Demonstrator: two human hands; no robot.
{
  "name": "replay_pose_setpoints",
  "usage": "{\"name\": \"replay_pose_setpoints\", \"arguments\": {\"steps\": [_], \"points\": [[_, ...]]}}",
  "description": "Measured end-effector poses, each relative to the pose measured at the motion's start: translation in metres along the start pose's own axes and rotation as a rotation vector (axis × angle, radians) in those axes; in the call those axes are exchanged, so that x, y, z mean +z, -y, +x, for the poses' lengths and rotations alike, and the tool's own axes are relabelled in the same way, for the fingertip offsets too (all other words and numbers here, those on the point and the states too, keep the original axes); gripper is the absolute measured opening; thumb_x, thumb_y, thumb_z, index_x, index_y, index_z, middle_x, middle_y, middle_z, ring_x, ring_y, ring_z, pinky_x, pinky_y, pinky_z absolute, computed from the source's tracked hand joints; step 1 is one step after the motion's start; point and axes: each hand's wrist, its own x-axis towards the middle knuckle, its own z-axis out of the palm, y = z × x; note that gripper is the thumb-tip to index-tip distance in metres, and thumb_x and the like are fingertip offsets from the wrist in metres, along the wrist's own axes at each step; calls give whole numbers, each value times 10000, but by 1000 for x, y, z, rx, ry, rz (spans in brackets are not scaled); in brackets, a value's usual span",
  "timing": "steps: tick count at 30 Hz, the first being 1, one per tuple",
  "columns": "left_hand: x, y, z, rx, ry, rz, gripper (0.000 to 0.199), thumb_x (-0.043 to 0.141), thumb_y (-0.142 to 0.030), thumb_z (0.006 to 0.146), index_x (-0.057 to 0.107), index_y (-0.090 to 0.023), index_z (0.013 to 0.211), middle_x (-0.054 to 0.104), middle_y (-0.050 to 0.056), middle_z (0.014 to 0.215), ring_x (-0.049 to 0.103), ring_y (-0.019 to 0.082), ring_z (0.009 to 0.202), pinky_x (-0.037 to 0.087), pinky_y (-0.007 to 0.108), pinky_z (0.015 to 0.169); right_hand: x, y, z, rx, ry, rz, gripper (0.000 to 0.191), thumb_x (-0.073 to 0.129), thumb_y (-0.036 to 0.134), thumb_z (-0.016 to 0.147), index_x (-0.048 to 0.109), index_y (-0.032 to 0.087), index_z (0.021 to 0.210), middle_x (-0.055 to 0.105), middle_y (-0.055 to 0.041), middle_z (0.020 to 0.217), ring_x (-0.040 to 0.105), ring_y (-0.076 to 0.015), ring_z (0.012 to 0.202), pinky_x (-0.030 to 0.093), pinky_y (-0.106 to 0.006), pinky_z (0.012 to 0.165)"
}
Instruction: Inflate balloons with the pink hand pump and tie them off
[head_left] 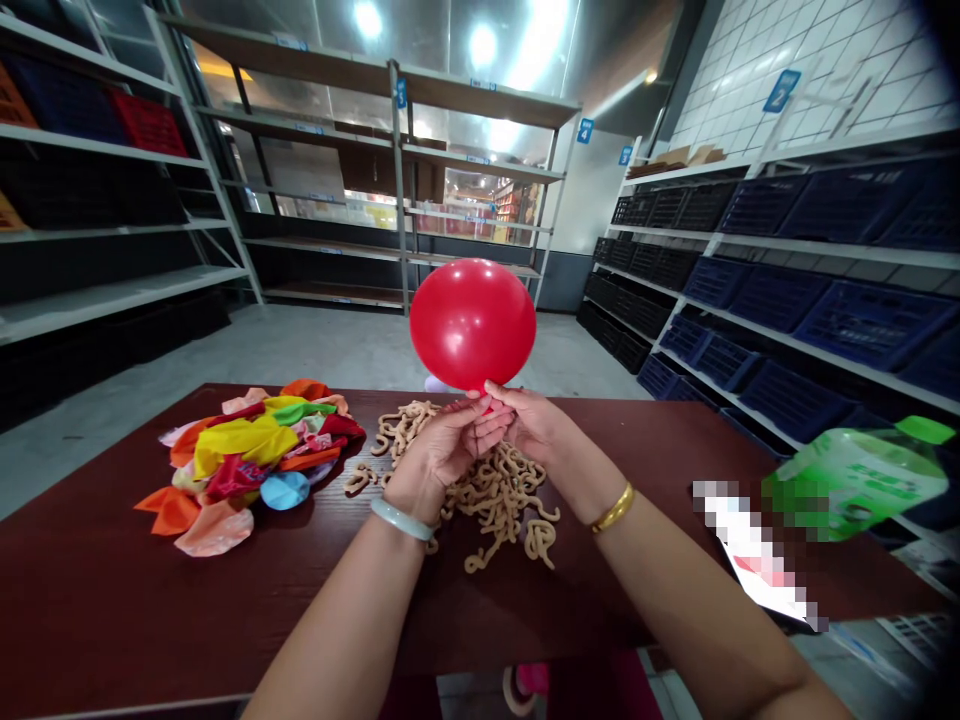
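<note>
An inflated red balloon (472, 322) stands upright above the table, its neck pointing down. My left hand (450, 440) and my right hand (529, 420) meet at that neck, both with fingers pinched round it. The exact fingertip hold is partly hidden. Beneath my hands a heap of tan, curled string-like pieces (499, 500) lies on the dark brown table (300, 610). To the left sits a pile of flat, uninflated balloons (247, 445) in yellow, orange, red, green, pink and blue.
A partly blurred flat item, perhaps a phone (765, 565), lies at the table's right. Beside it is a green-tinted plastic bottle (870, 480). Shelves with blue crates (874, 320) stand right; more shelves (330, 140) stand behind and left.
</note>
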Motion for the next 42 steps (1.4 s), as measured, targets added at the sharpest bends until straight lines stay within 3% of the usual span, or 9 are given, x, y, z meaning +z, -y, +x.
{"name": "replay_pose_setpoints", "arguments": {"steps": [2,8,11,15,19,24,33,39,42], "points": [[-1,-2,1,16,-55,-112,72,635,-78,807,678,-101,861,726,85,809,693,134,720,565,248,745,2,-1,0,-67,-25,-90,317,761,428,698,715,174,882,722,-70,917,650,-207,907,493,-360,870],[-1,-3,5,124,-158,-202,85,669,-66,757,679,-114,827,710,48,797,666,124,715,549,243,732,-4,-18,-1,-511,-368,-747,160,728,387,723,709,233,763,691,-24,771,600,-189,737,464,-341,763],[1,2,7,163,-110,-164,65,697,-83,725,684,-117,779,703,40,779,649,113,705,526,222,726,0,-22,0,-515,-341,-849,136,704,376,746,720,241,745,694,-18,756,588,-183,700,448,-322,701],[1,4,9,204,-14,-149,87,723,-116,699,702,-131,783,707,33,806,646,123,763,501,217,725,11,-25,8,-396,-312,-535,217,712,415,720,680,202,696,627,12,614,554,-146,581,435,-272,560],[2,-2,6,201,-21,-151,110,733,-105,689,712,-140,791,698,16,762,616,95,691,453,184,603,15,-26,15,-310,-248,-276,292,777,437,641,672,191,758,651,1,706,600,-151,657,485,-271,592],[7,-8,1,236,-45,-144,72,711,-106,716,712,-136,781,716,32,836,606,87,685,452,178,595,19,-23,21,-277,-193,-225,301,788,435,630,667,171,714,643,-18,691,598,-150,652,490,-283,621],[8,-13,0,363,-126,-230,108,652,-121,801,712,-113,891,717,58,880,651,117,851,478,223,881,38,-24,25,-832,-311,-894,145,553,291,869,586,214,751,624,-16,796,567,-167,779,443,-292,749],[-2,-24,2,419,-185,-242,86,659,-78,774,699,-126,831,713,30,800,642,96,765,483,220,824,23,-12,17,-919,-41,-1193,155,459,255,938,607,212,932,660,-65,995,595,-187,946,437,-303,848],[-9,-31,1,485,-225,-225,44,689,-134,778,696,-165,808,729,15,897,642,100,824,460,238,841,2,-6,18,-854,-166,-1234,234,385,249,967,614,210,988,670,-62,999,605,-183,950,437,-299,853]]}}
